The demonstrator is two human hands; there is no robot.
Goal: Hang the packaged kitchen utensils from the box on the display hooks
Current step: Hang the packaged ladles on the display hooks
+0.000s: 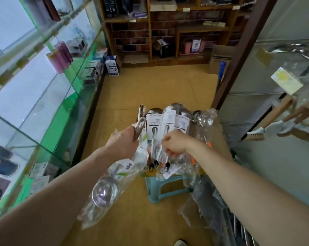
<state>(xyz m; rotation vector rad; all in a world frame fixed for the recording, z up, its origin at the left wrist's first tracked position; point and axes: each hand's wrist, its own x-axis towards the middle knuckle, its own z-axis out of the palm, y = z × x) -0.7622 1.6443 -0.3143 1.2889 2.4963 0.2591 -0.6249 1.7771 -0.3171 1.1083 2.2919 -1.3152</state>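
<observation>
The open room is a narrow strip of brown floor (150, 86) beyond both hands. Left of the left hand it ends at the edge of the glass shelves (52, 86), which run along the whole aisle. Right of the right hand it ends at the dark post and grey panels of the display wall (256, 96), where some utensils with wooden handles (281, 110) hang. Far ahead of the hands, wooden shelves (168, 32) close the aisle.

Directly under and ahead of the hands stands a blue-green stool (166, 189) with the box (220, 137) on it; the box is mostly hidden by its content. The packaged utensils (168, 125) stand in it in clear bags with white labels, just ahead of the 2 hands.

The left hand (122, 142) is closed round the metal handle of 1 bagged ladle (105, 190). The handle end sticks out past the fingers, and the bowl hangs in its bag below the left forearm, nearer to the person.

The right hand (175, 142) is just beside the left one, not touching it. Its fingers are curled down and pinch the clear bag of a utensil in the box.
</observation>
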